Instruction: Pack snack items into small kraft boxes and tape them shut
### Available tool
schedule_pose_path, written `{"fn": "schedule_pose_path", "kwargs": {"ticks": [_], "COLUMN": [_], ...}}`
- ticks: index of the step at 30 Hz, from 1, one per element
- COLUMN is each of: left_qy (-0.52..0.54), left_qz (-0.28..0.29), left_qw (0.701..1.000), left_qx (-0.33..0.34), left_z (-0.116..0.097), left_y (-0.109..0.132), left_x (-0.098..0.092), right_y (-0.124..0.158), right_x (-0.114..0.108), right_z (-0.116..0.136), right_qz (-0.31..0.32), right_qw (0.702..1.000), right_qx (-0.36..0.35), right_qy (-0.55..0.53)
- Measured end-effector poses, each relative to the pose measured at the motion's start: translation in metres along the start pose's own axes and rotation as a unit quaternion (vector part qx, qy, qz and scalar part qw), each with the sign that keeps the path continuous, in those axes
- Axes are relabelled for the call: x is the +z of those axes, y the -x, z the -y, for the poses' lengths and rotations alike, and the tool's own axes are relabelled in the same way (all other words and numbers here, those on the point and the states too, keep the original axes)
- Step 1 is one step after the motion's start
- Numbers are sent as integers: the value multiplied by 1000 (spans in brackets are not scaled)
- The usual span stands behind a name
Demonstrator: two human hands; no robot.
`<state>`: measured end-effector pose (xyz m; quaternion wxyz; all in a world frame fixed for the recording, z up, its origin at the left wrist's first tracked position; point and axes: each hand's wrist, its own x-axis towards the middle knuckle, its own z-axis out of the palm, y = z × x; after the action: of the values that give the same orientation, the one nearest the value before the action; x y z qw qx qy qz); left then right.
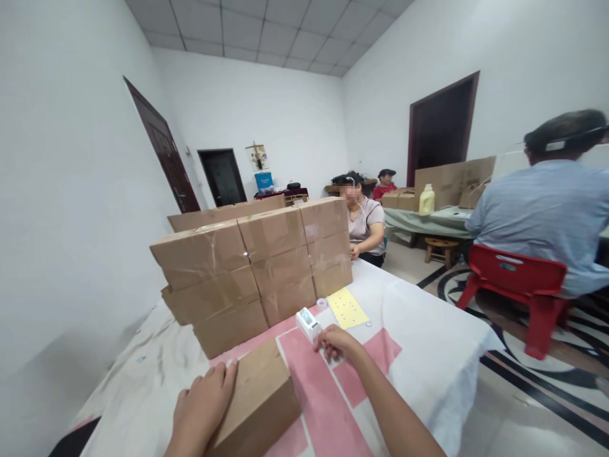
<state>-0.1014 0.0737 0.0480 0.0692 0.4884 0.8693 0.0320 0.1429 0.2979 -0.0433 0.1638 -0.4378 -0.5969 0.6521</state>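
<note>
A closed cardboard box (257,400) lies in front of me on the cloth-covered table. My left hand (204,403) rests on its left side, fingers stretched out flat. At the near end of a small white label printer (308,322) with a little screen is my right hand (333,343). Its fingers are curled together; whatever they may pinch is too small to make out. Just beyond the printer are a roll of clear tape (322,303) and a yellow sheet (349,308) with small marks on it.
Stacked taped cardboard boxes (280,266) form a wall across the far side of the table (419,317). Behind it sits a person (366,222). To the right, another person (547,209) sits on a red chair (516,270) at a second table.
</note>
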Motion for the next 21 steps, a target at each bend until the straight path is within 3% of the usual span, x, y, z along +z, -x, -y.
{"fn": "schedule_pose_path", "kwargs": {"ticks": [6,14,17,21], "left_qy": [7,53,66,62], "left_qz": [21,46,29,-1], "left_qw": [1000,994,993,991], "left_qx": [-2,81,91,115], "left_z": [-13,-64,-79,-85], "left_y": [8,23,30,38], "left_x": [-6,1,4,4], "right_y": [35,109,130,152], "right_x": [-1,-22,-30,-45], "right_z": [24,67,69,54], "right_qz": [32,99,123,136], "right_qw": [997,987,982,981], "right_qx": [-55,-122,-140,-131], "right_qy": [-45,-40,-46,-37]}}
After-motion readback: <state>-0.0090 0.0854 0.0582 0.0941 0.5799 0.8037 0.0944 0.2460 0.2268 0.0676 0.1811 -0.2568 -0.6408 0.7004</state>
